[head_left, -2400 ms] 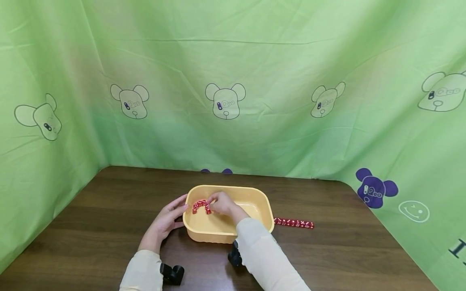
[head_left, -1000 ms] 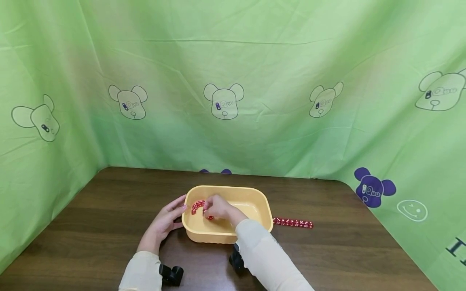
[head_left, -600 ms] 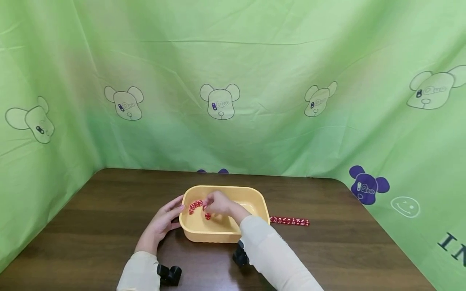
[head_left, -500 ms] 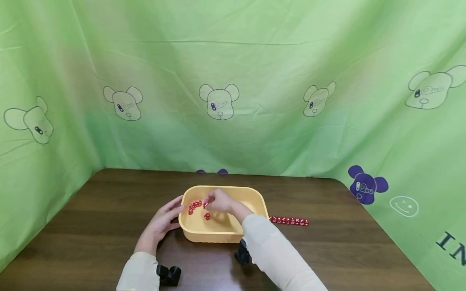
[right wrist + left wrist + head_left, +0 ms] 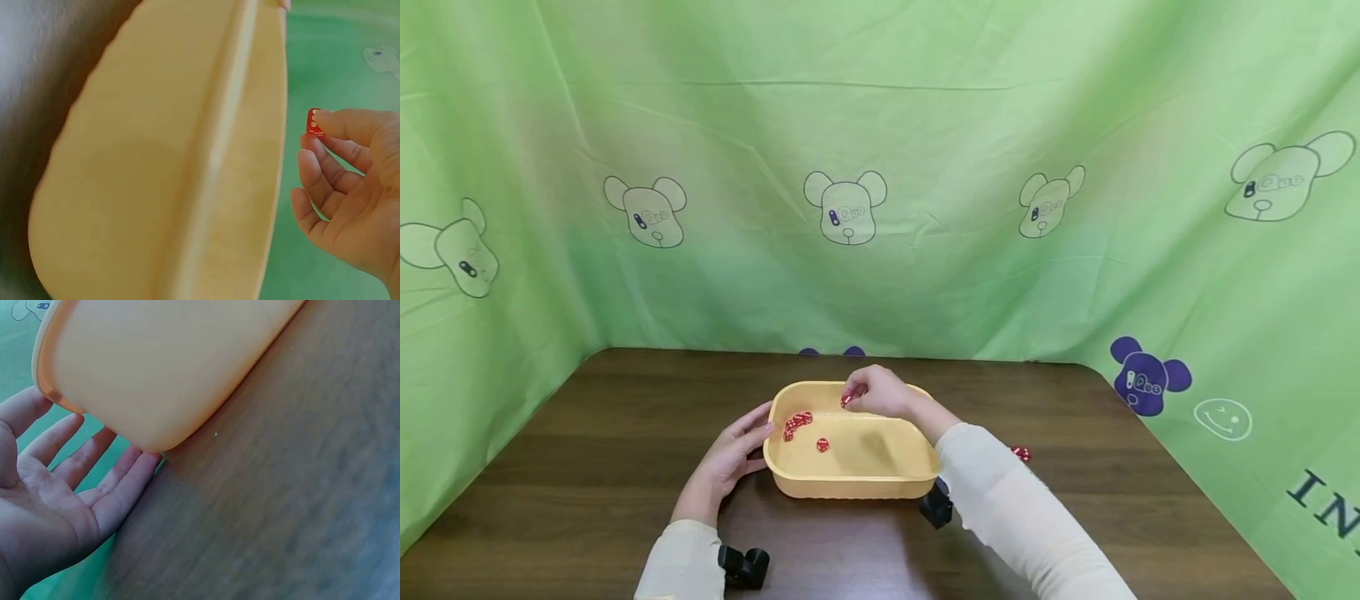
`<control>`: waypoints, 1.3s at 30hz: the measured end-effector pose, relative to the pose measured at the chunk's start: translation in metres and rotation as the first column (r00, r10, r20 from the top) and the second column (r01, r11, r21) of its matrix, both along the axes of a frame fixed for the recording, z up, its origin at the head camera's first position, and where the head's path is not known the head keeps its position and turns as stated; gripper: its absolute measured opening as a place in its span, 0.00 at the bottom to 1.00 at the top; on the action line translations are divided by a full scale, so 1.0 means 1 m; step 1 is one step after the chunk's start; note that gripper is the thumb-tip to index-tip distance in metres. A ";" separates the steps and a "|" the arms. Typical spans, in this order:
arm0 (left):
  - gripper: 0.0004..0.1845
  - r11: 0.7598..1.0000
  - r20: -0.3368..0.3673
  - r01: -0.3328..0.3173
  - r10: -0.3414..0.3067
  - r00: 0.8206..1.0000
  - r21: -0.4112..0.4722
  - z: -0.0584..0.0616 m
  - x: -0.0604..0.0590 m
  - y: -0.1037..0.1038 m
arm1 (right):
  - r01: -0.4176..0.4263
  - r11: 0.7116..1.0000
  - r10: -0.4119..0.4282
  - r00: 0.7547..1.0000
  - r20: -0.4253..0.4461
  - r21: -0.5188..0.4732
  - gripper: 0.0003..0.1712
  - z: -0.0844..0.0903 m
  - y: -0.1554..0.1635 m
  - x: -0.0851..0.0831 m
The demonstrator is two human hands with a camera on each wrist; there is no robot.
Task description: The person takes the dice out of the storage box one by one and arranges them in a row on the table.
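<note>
green cloth behind bench (image 5: 625, 417). keep right hand (image 5: 880, 392) pinching red die (image 5: 846, 401) tight above yellow tub (image 5: 850, 483); left hand (image 5: 730, 454) flat, steadying tub's left side.

Staged recording booth: green cartoon-bear cloth (image 5: 880, 167) backdrop.

From my remote seat, I see the tub (image 5: 850, 483) sitting on the table (image 5: 587, 467) near its middle, with the cloth backdrop (image 5: 880, 167) standing behind the table and wrapping round to the left and right. In the tub, a cluster of dice (image 5: 795, 423) lies against the left wall and a single die (image 5: 822, 445) sits apart, just right of them, nearer me. My left hand (image 5: 730, 454) rests on the table, touching the tub's left outer wall. My right hand (image 5: 880, 392) is above the tub's far rim, pinching a die (image 5: 846, 401) at its fingertips. Right of the tub, behind my right sleeve (image 5: 1022, 525), a row of dice (image 5: 1021, 453) lies on the table.
</note>
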State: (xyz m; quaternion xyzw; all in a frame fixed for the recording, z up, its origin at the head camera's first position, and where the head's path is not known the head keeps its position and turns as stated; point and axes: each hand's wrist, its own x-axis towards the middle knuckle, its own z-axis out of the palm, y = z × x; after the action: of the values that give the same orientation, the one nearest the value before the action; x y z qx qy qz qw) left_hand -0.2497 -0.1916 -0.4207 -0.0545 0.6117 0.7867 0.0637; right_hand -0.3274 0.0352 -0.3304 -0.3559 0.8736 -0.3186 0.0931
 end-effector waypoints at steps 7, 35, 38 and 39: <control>0.27 1.000 0.005 -0.004 0.004 1.000 -0.006 0.000 0.000 0.000 | 0.020 0.999 -0.020 1.000 -0.005 -0.028 0.03 0.016 0.026 -0.004; 0.28 1.000 0.001 -0.002 0.002 1.000 -0.008 0.001 0.001 0.000 | 0.222 0.973 -0.225 0.972 -0.060 -0.054 0.07 0.020 0.179 0.000; 0.27 1.000 -0.001 0.001 -0.001 1.000 -0.005 0.001 0.001 0.000 | 0.235 0.969 -0.239 0.970 -0.042 -0.072 0.07 0.014 0.192 0.002; 0.27 1.000 -0.001 0.002 -0.002 1.000 -0.004 0.001 0.000 0.000 | 0.239 0.968 -0.242 0.970 -0.033 -0.079 0.07 0.011 0.197 0.002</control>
State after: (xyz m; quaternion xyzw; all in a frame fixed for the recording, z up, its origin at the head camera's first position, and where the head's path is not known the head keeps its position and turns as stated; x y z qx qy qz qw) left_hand -0.2492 -0.1920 -0.4199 -0.0536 0.6133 0.7854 0.0640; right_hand -0.3250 0.2317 -0.3195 -0.2572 0.8997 -0.3521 0.0218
